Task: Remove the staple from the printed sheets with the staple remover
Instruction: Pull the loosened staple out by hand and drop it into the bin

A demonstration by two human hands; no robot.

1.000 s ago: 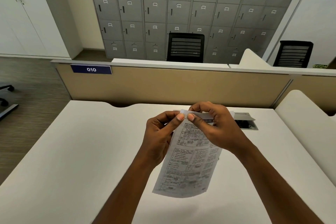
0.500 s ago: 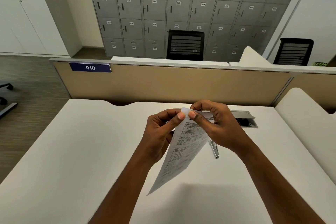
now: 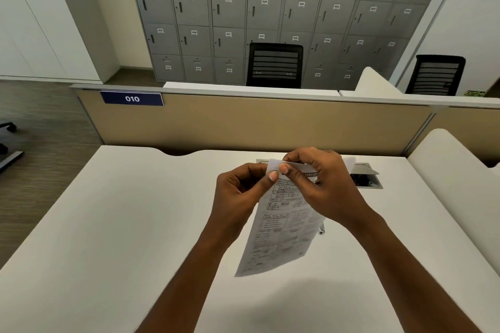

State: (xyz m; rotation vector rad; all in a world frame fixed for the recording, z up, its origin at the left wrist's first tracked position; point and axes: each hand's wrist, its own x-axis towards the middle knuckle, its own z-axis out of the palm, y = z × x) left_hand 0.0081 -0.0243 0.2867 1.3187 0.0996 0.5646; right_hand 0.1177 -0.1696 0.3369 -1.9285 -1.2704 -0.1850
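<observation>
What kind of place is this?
Probably a shared office: a white desk with a beige partition bearing a blue 010 plate, grey numbered metal lockers, and black office chairs.

body: person | left grip point(image 3: 239, 192) bare | right grip point(image 3: 327, 186) bare | forearms point(image 3: 189, 278) uncovered | fingernails point(image 3: 273, 176) short

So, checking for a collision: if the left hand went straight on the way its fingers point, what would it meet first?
Probably the right hand, at its thumb: the left hand points rightward at the top corner of the printed sheets, which both pinch, thumbs almost touching.
</observation>
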